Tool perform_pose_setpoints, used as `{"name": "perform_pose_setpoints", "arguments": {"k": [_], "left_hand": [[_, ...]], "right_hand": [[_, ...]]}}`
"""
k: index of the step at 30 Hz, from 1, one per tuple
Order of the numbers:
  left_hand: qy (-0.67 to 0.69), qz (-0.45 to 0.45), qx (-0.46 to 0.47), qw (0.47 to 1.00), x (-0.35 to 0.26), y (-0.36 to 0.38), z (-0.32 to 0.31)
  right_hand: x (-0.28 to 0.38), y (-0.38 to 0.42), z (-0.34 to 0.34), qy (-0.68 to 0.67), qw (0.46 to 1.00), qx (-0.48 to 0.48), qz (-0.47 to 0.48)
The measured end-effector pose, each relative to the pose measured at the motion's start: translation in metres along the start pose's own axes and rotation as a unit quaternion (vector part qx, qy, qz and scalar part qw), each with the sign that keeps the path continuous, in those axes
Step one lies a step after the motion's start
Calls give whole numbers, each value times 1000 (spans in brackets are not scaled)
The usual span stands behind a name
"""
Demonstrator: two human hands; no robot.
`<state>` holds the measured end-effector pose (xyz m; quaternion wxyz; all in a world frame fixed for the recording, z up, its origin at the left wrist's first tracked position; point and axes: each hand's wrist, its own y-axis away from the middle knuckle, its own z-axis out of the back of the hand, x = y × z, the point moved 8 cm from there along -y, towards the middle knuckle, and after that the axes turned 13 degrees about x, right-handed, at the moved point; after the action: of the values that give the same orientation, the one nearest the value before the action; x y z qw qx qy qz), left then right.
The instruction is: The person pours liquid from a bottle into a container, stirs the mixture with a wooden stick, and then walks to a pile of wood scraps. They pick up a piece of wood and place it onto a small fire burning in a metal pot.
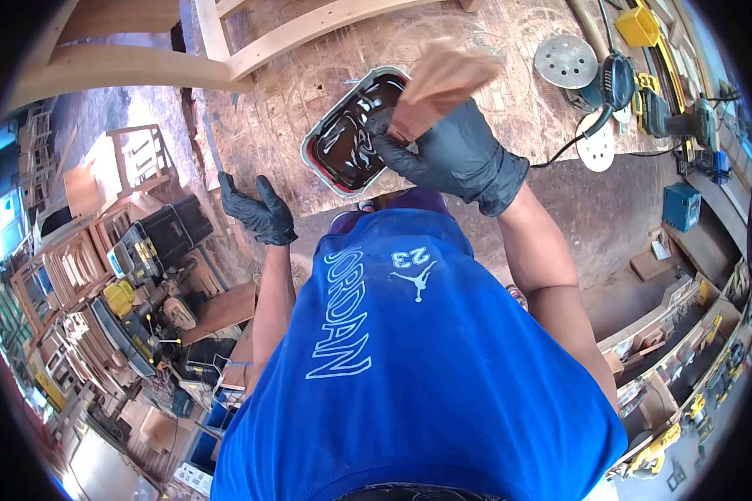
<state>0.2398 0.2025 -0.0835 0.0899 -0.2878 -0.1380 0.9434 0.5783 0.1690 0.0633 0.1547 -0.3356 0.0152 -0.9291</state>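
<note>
A tray of dark brown, glossy liquid sits on the scratched wooden workbench in front of me. My right hand, in a black glove, is closed around a flat tan-brown piece that flares toward its far end. Motion smears that piece, and I cannot tell its kind. The fingertips overlap the tray's right side in this view. Left of the tray, by the bench edge, my left hand is also gloved in black, its fingers spread and holding nothing.
A pale wooden frame crosses the bench's far left. On the right lie a round sanding disc, a corded sander and a teal-and-black power tool. Wooden frames crowd the floor at left. Timber bins stand at right.
</note>
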Motion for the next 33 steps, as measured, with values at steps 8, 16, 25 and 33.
{"name": "perform_pose_setpoints", "arguments": {"k": [8, 16, 25, 33], "left_hand": [[2, -1, -11, 1000, -5, -1, 3], [59, 20, -24, 998, 0, 2, 7], [52, 11, -23, 998, -4, 0, 18], [73, -4, -35, 997, -2, 1, 21]], "right_hand": [[-12, -8, -19, -184, 977, 69, -86], [-9, -12, -20, -226, 966, 29, -122], [-11, -3, -1, -156, 976, 41, -149], [0, -24, -27, -170, 974, -7, -147]]}}
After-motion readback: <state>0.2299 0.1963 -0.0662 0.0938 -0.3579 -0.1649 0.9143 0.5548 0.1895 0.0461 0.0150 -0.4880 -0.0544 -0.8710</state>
